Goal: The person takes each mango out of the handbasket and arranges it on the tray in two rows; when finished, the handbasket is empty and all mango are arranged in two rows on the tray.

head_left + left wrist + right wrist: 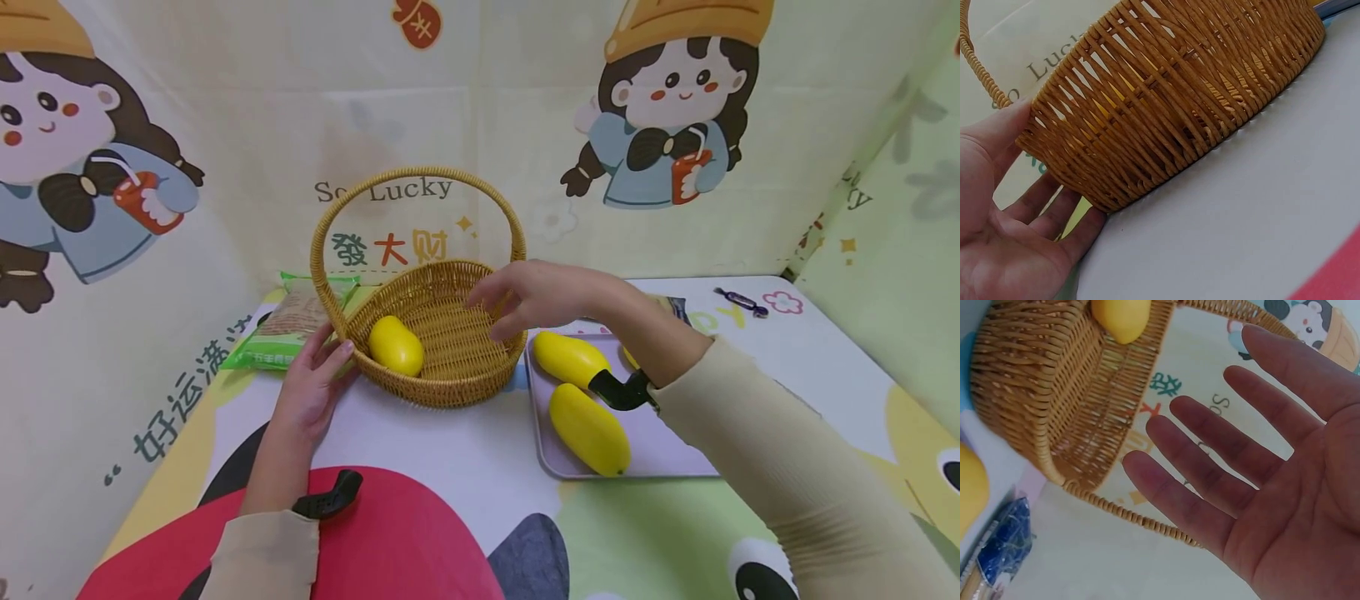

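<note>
- Here, the left hand (313, 379) gripped a basket (457, 392).
- Nearby, the right hand (534, 293) hung empty, fingers extended.
- A yellow fruit (396, 347) lay inside, between them.

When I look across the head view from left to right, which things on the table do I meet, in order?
Green packet → wicker basket → yellow fruits on the lavender tray → small dark wrapped item.
</note>
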Tool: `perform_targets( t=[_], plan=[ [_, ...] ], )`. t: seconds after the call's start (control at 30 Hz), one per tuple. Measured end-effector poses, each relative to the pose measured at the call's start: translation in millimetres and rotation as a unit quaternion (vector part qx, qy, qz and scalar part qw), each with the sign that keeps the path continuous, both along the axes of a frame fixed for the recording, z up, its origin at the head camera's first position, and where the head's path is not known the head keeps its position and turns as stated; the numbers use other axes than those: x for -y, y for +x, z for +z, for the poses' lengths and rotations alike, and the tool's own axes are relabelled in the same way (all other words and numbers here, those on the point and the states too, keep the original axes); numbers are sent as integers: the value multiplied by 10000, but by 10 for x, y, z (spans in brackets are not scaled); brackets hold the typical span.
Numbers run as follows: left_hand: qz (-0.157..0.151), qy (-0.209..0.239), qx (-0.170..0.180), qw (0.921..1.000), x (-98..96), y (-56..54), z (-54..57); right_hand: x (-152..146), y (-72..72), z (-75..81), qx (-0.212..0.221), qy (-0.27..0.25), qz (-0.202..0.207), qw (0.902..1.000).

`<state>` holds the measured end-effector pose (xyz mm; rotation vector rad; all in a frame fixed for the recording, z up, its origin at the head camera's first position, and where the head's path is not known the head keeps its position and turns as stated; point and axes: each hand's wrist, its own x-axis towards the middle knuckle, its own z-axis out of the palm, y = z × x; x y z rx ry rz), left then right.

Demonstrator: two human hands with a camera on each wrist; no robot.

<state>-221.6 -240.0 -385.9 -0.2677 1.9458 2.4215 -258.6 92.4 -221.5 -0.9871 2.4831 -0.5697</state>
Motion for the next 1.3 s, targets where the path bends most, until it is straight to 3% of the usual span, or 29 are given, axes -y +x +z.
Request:
perform_targets(
  t=[0.57, 1.3],
  plan=[
    [21, 18, -32, 10000, 5, 3, 10, 448, -200, 59, -244, 658, 191, 9974],
    [-47, 28, 80, 10000, 9, 9, 36, 1090, -466, -74, 206, 848, 443, 9952]
  ],
)
